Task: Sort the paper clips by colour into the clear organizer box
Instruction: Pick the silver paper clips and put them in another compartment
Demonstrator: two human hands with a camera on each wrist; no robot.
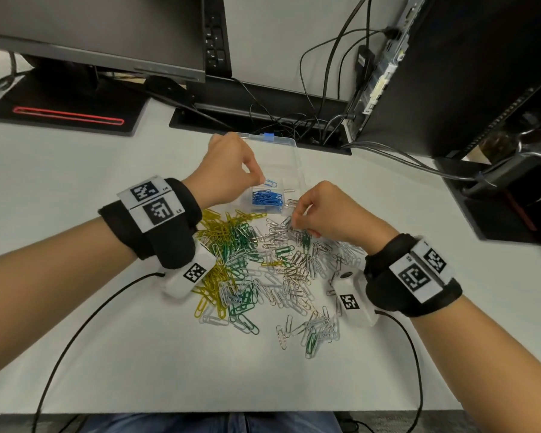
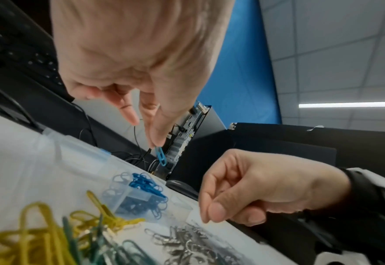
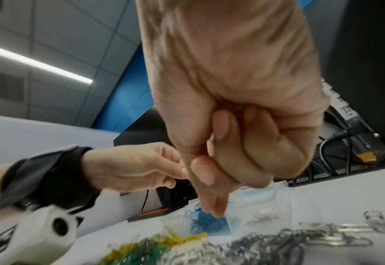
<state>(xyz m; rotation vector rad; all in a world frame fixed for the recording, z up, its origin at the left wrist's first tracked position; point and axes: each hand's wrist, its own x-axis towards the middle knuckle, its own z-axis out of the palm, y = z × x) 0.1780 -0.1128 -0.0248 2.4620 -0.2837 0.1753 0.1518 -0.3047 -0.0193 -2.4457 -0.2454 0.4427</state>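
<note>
The left hand (image 1: 228, 170) pinched one blue clip (image 1: 270, 183) between thumb and forefinger, directly above the box (image 1: 291, 157). In the left wrist view the clip (image 2: 160, 156) hung from the fingertips (image 2: 156, 138) with its long axis nearly vertical, the free end pointing down and a little toward 5 o'clock. The blue heap (image 1: 267, 198) lay in a near compartment of the box, just below the clip, at about 6 o'clock from the pinch in the head view. So the drop looked short and almost straight down; I judged a small shift toward 6 o'clock would centre the clip over the heap before letting go.

The right hand (image 1: 328, 210) sat at 3 o'clock from the heap, fingers curled with thumb and forefinger brought together over the silver clips (image 1: 281, 235) at the near edge of the box. Whether it actually held a clip could not be told: the right wrist view showed the fingertips (image 3: 218, 209) closed and pointing down, but nothing plain between them.

The loose pile (image 1: 256, 270) of yellow, green, white and silver clips spread at 6 o'clock from the box, between the two wrists. A few silver clips (image 1: 289, 191) already lay in the compartment at 3 o'clock from the blue one. The left hand was nearer the blue compartment, the right nearer the silver.
</note>
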